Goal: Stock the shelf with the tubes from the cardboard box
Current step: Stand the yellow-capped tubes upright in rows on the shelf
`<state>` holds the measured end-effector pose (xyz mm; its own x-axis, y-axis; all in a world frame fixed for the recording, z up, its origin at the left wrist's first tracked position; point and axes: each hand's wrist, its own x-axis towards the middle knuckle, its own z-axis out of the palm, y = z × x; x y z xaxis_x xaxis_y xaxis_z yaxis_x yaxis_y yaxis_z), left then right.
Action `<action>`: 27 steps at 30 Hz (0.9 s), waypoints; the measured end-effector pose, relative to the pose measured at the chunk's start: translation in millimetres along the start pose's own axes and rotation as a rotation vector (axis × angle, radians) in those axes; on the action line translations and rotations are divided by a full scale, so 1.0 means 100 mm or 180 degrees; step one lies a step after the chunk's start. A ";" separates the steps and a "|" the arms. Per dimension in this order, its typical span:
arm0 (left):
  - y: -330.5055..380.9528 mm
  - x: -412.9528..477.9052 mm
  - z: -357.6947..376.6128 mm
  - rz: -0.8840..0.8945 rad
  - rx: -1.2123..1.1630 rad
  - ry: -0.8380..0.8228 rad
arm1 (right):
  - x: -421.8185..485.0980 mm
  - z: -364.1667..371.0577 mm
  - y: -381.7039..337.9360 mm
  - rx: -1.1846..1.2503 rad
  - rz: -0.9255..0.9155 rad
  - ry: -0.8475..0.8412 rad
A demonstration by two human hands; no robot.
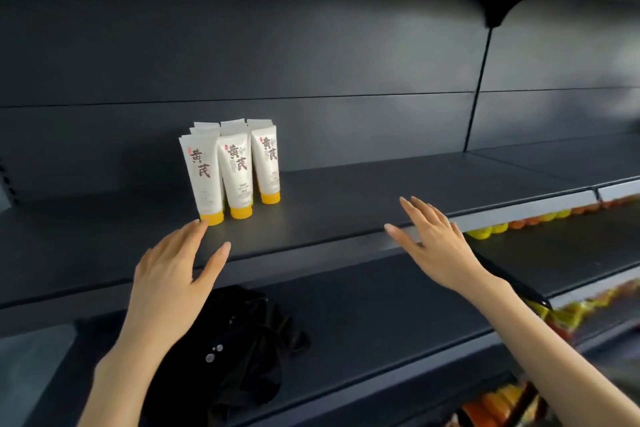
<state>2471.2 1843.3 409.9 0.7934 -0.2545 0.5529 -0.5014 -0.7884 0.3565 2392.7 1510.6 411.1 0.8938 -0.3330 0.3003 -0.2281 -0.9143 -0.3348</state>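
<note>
— White tubes (232,166) with yellow caps stood cap-down in a tight cluster on the dark shelf (346,198), left of its middle.
— And the hands?
— Both held nothing, fingers straight and spread. The left hand (173,270) had its fingertips just beside the front-left tube's cap; whether they touched, I couldn't tell. The right hand (436,243) hovered over the shelf's front edge, well apart from the tubes.
— Below?
— Black cloth (249,340) lay on the lower shelf (381,305).
</note>
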 end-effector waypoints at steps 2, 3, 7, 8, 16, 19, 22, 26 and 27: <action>0.10 0.01 0.07 0.0102 0.0046 -0.0063 | -0.14 -0.04 0.24 0.0012 0.0103 0.0075; 0.16 0.01 0.11 0.0147 0.0084 -0.0102 | -0.20 -0.06 0.36 0.0010 0.0156 0.0111; 0.48 0.00 0.33 0.0265 0.0212 -0.0254 | -0.41 -0.17 0.81 -0.0102 0.0385 0.0120; 0.60 -0.01 0.38 0.0298 0.0206 -0.0269 | -0.47 -0.20 0.93 -0.0129 0.0444 0.0126; 1.83 -0.28 0.89 0.0618 -0.0068 -0.0517 | -0.99 -0.55 1.98 -0.0199 0.0876 -0.0041; 2.21 -0.44 1.11 0.0746 -0.0138 -0.0670 | -1.20 -0.64 2.34 -0.0207 0.1031 -0.0121; 2.58 -0.57 1.32 0.0876 -0.0213 -0.0876 | -1.41 -0.70 2.67 -0.0213 0.1163 -0.0101; 2.95 -0.68 1.64 0.1098 -0.0362 -0.1143 | -1.72 -0.70 3.07 -0.0174 0.1479 -0.0063; 3.02 -0.70 1.74 0.1145 -0.0398 -0.1226 | -1.80 -0.68 3.16 -0.0207 0.1558 -0.0102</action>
<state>2324.2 1525.3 348.1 0.6215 -0.7014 0.3489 -0.7833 -0.5469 0.2957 2133.6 1265.6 312.3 0.6869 -0.7206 0.0938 -0.6469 -0.6652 -0.3728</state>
